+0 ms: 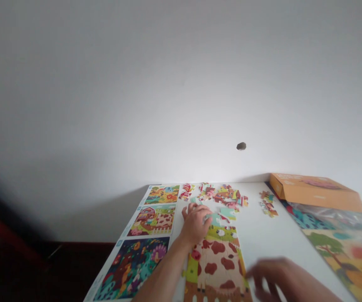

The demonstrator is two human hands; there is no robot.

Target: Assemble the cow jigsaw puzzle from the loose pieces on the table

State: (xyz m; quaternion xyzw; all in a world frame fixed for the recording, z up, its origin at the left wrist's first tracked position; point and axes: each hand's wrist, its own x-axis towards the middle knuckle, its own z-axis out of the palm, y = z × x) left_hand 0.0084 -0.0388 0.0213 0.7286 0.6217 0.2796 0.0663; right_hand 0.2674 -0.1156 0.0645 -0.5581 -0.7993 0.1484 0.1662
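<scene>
A partly joined jigsaw puzzle (217, 264) lies on the white table, showing a brown-spotted cow, a fence and sheep on green. My left hand (196, 223) rests at its upper left, fingers bent and apart over the light-blue pieces; what lies beneath the palm is hidden. Right of those fingers, a light-blue puzzle piece (228, 213) sits near the puzzle's top edge. My right hand (273, 274) is smeared by motion beside the puzzle's lower right edge, its fingers pointing left and down. Nothing can be made out in it.
Loose puzzle pieces (223, 195) lie at the back, and a few more pieces (268, 204) further right. A printed picture sheet (152, 238) runs along the left. On the right, an orange box (317, 193) stands behind a colourful picture (341, 247). A white wall (181, 105) rises behind the table.
</scene>
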